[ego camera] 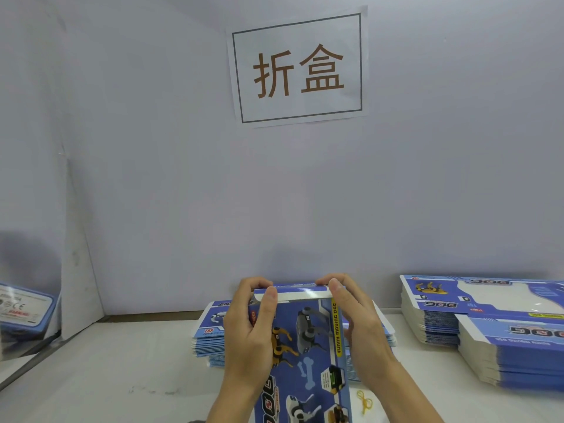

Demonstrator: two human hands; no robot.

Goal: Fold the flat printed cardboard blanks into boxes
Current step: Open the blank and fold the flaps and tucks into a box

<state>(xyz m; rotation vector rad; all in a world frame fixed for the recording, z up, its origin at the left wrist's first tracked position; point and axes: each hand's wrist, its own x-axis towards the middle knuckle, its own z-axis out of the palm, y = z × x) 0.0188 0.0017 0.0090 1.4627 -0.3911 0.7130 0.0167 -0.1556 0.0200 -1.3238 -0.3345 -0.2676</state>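
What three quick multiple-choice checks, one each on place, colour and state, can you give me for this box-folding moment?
1. Where does the yellow rubber band lie?
A. on the table, right of the held box
B. on the right stack
C. on the wall sign

2. What colour are the characters on the wall sign?
A. green
B. brown
C. black

3. How is the held box gripped?
A. left hand only
B. both hands at its far end
C. lying untouched

Key: 1 A, it rests on bare tabletop beside the box. 2 B, brown strokes on white paper. 3 B, left hand and right hand curl over the top flap.
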